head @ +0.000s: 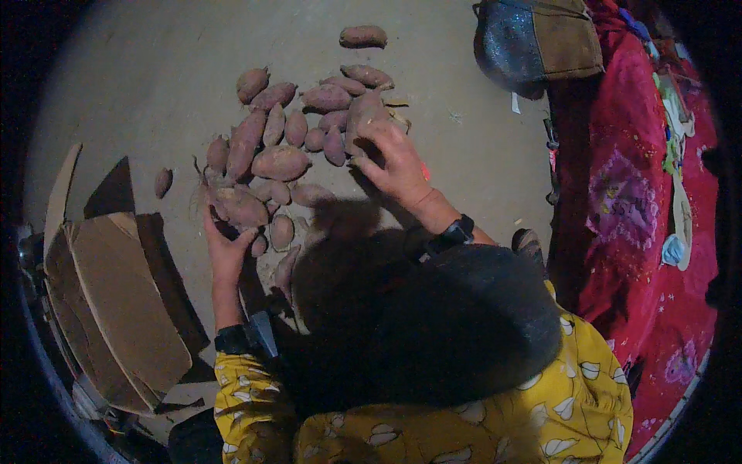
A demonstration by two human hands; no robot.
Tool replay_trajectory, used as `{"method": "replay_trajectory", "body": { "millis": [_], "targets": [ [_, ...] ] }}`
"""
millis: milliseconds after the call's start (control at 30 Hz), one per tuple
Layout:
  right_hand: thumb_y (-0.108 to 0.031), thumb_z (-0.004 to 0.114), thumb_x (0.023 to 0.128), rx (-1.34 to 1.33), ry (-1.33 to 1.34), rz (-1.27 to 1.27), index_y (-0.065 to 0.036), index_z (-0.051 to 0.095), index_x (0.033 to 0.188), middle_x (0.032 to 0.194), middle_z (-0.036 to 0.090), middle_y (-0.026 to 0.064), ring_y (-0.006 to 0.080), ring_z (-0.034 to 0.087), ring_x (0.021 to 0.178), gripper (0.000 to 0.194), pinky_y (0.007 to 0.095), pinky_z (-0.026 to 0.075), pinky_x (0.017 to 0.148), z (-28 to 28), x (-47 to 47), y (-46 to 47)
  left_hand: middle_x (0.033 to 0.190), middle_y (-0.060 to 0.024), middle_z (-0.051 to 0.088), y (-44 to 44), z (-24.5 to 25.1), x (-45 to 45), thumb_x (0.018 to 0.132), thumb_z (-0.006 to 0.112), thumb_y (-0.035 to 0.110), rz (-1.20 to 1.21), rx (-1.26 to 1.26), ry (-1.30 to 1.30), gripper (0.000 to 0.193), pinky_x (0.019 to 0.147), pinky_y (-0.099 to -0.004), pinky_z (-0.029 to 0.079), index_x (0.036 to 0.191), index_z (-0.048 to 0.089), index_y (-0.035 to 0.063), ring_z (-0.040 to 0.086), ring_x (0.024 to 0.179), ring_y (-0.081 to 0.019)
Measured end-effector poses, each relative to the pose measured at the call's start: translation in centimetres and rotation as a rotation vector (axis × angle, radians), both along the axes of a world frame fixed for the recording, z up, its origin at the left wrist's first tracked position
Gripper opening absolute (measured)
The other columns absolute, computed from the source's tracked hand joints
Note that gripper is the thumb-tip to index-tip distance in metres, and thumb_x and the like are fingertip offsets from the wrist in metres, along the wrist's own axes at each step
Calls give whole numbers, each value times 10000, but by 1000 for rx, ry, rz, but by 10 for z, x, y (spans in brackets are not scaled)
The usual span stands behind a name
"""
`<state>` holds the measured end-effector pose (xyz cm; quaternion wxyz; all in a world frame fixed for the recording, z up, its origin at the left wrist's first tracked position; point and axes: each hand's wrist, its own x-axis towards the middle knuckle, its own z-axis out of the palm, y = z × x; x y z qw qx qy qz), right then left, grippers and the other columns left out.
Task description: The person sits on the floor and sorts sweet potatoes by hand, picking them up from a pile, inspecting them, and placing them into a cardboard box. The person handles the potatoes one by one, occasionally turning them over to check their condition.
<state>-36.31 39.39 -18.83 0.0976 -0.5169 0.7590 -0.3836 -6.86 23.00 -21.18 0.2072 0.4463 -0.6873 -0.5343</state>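
Reddish-purple sweet potatoes lie in a loose spread on the floor before me. My left hand (pixel 227 249) is around a large sweet potato (pixel 240 206) at the near left of the spread, thumb on its near side. Thin roots trail beside that hand's fingers. On the right, my right hand (pixel 397 165) grips the lower end of another large sweet potato (pixel 365 110), its fingertips and thumb against the skin. Between the hands lies a plump sweet potato (pixel 282 163), with several smaller ones around it. Shadow hides part of the nearest ones.
An open cardboard box (pixel 124 301) stands at the left. One sweet potato (pixel 363 37) lies apart at the far side, and a small one (pixel 164 182) near the box. A black-and-brown bag (pixel 539 43) and red patterned cloth (pixel 626 197) are at the right. Concrete-like floor (pixel 475 156) surrounds the spread.
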Motion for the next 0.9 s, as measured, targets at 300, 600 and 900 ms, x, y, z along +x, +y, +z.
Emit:
{"method": "replay_trajectory", "body": {
  "millis": [300,600,900],
  "targets": [
    [-243,758,597,147,119,-91,-163,437,1253,1407,235,235,437,316,1254,735,478,321,1022,-11,-1,-26,1332,-172,415,-1,1,9,646,782,163,-62,-4,-59,985,1024,-373,326,1423,200,-3,424,1206,-268],
    [-175,568,721,-217,-1075,-211,-87,394,1307,1343,387,141,306,430,1192,618,399,379,993,-3,-29,-8,1350,-196,400,-1,-5,12,891,564,278,177,-116,-163,601,1048,-391,283,1362,334,-17,386,1241,-308],
    [-205,529,785,-394,-1006,-280,-27,400,1293,1260,473,144,241,485,1129,554,356,429,935,6,-125,-18,1300,-232,432,-23,-26,7,895,546,286,262,-50,-113,526,1033,-411,289,1278,432,-54,405,1204,-344]
  ]
}}
